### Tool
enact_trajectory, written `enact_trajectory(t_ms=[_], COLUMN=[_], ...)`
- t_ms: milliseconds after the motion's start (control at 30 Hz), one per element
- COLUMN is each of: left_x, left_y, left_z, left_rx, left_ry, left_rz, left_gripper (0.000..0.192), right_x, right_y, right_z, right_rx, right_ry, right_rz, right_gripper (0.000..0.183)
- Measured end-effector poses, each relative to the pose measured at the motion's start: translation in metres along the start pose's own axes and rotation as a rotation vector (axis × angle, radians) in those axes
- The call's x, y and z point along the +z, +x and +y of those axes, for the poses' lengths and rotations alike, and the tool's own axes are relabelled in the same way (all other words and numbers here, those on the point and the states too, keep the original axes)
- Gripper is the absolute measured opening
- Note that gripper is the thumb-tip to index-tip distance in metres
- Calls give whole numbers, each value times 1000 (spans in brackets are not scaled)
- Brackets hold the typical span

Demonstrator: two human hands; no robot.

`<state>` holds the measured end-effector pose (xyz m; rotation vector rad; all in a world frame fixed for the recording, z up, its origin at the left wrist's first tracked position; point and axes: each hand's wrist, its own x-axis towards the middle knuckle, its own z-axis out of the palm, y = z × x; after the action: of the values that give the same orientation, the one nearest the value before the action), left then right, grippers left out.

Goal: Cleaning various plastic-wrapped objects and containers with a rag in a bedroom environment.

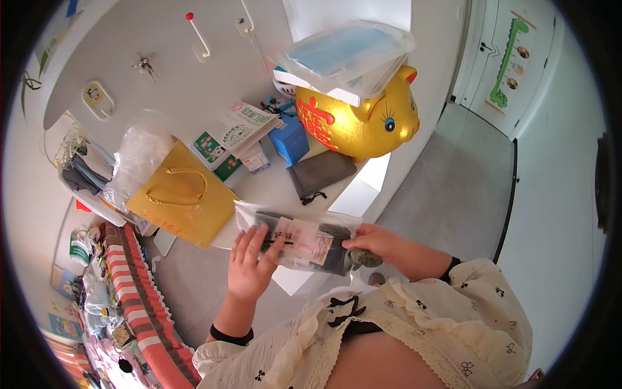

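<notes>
A clear plastic zip bag point(296, 260) is held in front of my body, with dark folded fabric point(335, 233) inside, probably socks. A pale printed label point(303, 238) bearing writing shows through the plastic. My right hand point(376, 243) grips the bag's right end, thumb on the front and fingers mostly behind. Below that hand hangs a bunched grey-green cloth point(364, 258); whether the hand holds it too is unclear. My left hand point(253, 265) lies against the left front of the bag, fingers spread over the plastic.
Beyond the bag, a white counter point(262, 187) bears a gold paper bag point(187, 194), a grey mesh pouch point(321, 172), a blue box point(289, 140) and printed papers point(243, 127). A large gold piggy bank point(359, 119) carries plastic packets point(350, 51). A striped bed cover point(141, 301) is left.
</notes>
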<state>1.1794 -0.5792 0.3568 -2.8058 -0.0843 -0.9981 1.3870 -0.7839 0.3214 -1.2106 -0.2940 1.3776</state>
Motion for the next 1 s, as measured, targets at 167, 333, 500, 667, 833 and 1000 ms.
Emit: enact_trajectory(t_ms=[167,333,500,667,833,1000], left_x=[5,22,27,37,32,31], left_y=[-15,-22,-14,-16,12,5], left_z=[-20,-17,-9,13,15,5], left_rx=[-110,-35,23,-200,-394,-571], left_ry=[-26,-116,-114,-664,-1332,-1752], left_rz=[-340,-238,-160,-108,-80,-224], left_gripper=[71,69,63,67,82,78], right_x=[-27,-71,-98,-108,-100,-58], right_y=[9,26,9,-5,-9,-3], right_z=[18,50,61,59,45,16], right_rx=[-80,-154,-176,-197,-293,-276], right_ry=[-131,-295,-63,21,188,193], right_rz=[32,53,-47,-112,-168,-211], right_gripper=[33,29,29,32,33,34])
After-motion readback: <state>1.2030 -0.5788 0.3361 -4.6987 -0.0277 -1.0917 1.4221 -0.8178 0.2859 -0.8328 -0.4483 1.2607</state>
